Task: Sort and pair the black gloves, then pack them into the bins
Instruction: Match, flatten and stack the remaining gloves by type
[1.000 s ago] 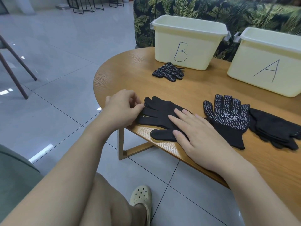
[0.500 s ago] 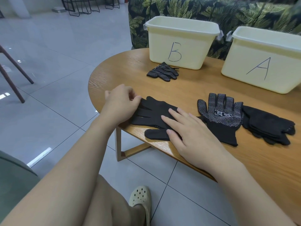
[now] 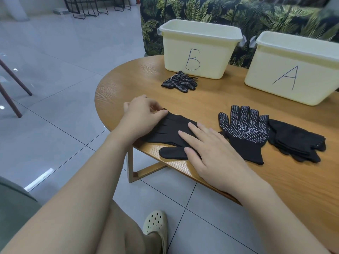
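Note:
A plain black glove (image 3: 172,131) lies flat near the table's front edge, fingers pointing left. My left hand (image 3: 143,114) pinches its fingertips with curled fingers. My right hand (image 3: 207,145) presses flat on its palm and cuff with straight fingers. To the right lies a white-dotted black glove (image 3: 244,132), palm up, and beside it a pile of plain black gloves (image 3: 297,140). A folded dotted pair (image 3: 180,82) sits in front of bin B (image 3: 198,50). Bin A (image 3: 297,68) stands at the back right.
The oval wooden table (image 3: 229,99) has its front edge just under my right wrist. A leaf-patterned sofa (image 3: 238,13) stands behind the bins. Tiled floor, my knee and a cream clog (image 3: 156,224) are below; dark chair legs (image 3: 12,88) at far left.
My left hand has moved further onto the plain glove's fingertips and now pinches them. My right hand stays pressed on the glove. The view has shifted slightly.

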A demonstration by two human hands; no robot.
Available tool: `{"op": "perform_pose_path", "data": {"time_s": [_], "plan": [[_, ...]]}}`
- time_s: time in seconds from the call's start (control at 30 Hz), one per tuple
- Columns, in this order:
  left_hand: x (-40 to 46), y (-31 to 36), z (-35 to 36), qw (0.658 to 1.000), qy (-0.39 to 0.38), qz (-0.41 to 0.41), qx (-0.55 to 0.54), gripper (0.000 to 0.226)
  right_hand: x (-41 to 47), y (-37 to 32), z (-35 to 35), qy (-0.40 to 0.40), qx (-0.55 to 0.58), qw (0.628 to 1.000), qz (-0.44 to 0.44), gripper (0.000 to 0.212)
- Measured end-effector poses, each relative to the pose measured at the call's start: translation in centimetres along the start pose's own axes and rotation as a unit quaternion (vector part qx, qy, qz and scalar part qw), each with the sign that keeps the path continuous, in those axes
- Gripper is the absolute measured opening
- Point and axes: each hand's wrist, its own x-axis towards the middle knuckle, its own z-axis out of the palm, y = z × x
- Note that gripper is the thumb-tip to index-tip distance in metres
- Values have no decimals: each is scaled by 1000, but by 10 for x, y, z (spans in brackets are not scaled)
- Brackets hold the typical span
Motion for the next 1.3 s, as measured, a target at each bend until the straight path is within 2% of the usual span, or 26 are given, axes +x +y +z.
{"op": "perform_pose_path", "data": {"time_s": [0.13, 0.33, 0.5, 0.7, 0.77, 0.83, 0.9, 0.97, 1.03, 1.17, 1.3], "plan": [[6, 5, 2, 1000, 22, -2, 3, 23, 0, 1, 0, -3, 7, 1000, -3, 65], [5, 11, 1, 999, -42, -10, -1, 29, 0, 3, 3, 6, 9, 1000, -7, 73], [5, 3, -8, 996, -5, -57, -72, 29, 1, 3, 4, 7, 11, 1000, -13, 73], [3, 1, 3, 996, 7, -85, 37, 28, 0, 0, 5, 10, 1, 1000, -7, 73], [0, 4, 3, 997, 28, -49, 56, 17, -1, 0, 5, 19, 3, 1000, -8, 73], [-9, 9, -2, 997, 33, 57, 29, 20, -4, 2, -1, 60, 40, 997, 3, 70], [-26, 19, -8, 985, -27, 167, -26, 31, -10, 11, -11, 101, 68, 992, 22, 68], [-47, 32, -4, 970, -100, 222, -17, 39, -17, 21, -18, 110, 58, 992, 31, 67], [-63, 41, 7, 959, -149, 238, 24, 50, -23, 26, -18, 96, 30, 994, 31, 67], [-70, 43, 25, 940, -185, 254, 131, 72, -28, 20, -8, 15, -19, 999, 35, 70], [-70, 40, 27, 937, -206, 223, 172, 71, -34, 20, -1, -6, -45, 997, 63, 82]]}}
